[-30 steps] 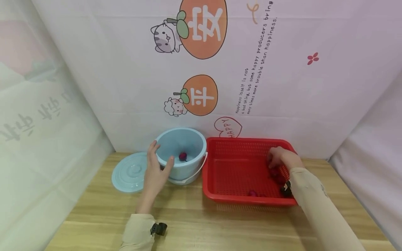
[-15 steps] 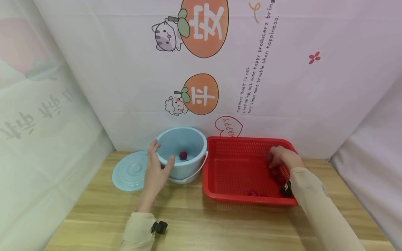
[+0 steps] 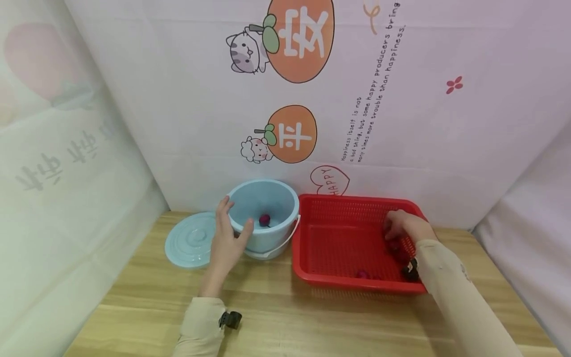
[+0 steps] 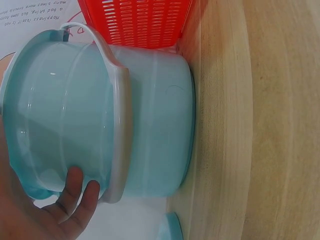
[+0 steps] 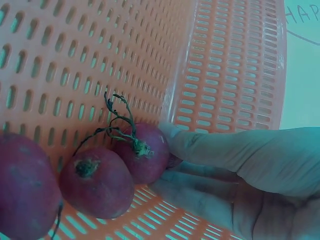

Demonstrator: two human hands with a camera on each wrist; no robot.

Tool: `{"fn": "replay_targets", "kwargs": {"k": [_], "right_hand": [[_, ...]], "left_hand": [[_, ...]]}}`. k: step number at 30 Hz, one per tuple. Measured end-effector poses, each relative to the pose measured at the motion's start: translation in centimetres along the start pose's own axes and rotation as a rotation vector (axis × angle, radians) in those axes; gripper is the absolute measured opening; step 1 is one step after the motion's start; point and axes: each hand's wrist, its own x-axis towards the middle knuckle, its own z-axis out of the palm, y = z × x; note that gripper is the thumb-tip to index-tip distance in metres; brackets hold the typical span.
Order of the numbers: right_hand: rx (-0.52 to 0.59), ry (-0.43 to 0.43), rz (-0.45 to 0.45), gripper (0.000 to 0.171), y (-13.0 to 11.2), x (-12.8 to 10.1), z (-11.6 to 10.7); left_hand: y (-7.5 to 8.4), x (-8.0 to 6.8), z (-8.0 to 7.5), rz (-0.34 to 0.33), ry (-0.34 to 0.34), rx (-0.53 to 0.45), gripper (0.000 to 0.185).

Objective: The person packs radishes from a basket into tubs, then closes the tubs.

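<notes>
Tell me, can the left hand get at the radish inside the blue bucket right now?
Probably yes. The left hand already grips the blue bucket at its rim, the lid lies off beside it, and the radish sits uncovered inside.

A wooden tabletop point(image 3: 312, 317) of pale, streaked planks fills the lower part of the head view. Behind it hangs a white printed backdrop point(image 3: 187, 99) — orange fruit shapes with white characters at upper centre, a cartoon cat point(image 3: 244, 51) and a sheep point(image 3: 253, 150) beside them, slanted English text to the right, a small red flower point(image 3: 454, 85) at upper right. Plain cloth panels close in both sides — the light is soft and even.
</notes>
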Motion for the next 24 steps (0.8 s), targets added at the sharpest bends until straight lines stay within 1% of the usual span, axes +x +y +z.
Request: {"fn": "replay_targets", "kwargs": {"k": [1,7,11,13,16,18,21,24], "right_hand": [[-0.008,0.001,-0.010,0.027,0.0,0.0,0.0],[0.006,-0.016,-0.007,0.025,0.0,-0.3,-0.2],[0.039,-0.022,-0.019,0.028,0.0,-0.5,-0.3],[0.052,-0.023,-0.040,0.031,-0.2,-0.6,-0.3],[0.120,-0.037,-0.108,0.036,-0.5,-0.6,-0.2],[0.175,-0.052,-0.183,0.039,-0.8,-0.5,-0.3],[0.341,-0.072,-0.267,0.041,-1.1,-0.4,-0.7],[0.477,-0.054,-0.306,0.043,-1.3,-0.4,-1.3]], "left_hand": [[0.0,0.0,0.0,-0.001,0.002,0.000,0.085],[-0.1,0.0,0.1,-0.001,0.008,0.002,0.084],[-0.1,-0.3,0.0,-0.009,0.012,0.002,0.084],[-0.1,-0.5,-0.1,-0.014,0.011,0.001,0.085],[-0.1,-0.7,-0.1,-0.016,0.006,-0.002,0.085],[-0.1,-0.7,0.0,-0.011,0.002,-0.003,0.084],[0.0,-0.6,0.1,-0.005,0.001,-0.008,0.083],[0.1,-0.3,0.1,0.002,0.003,-0.007,0.082]]}}
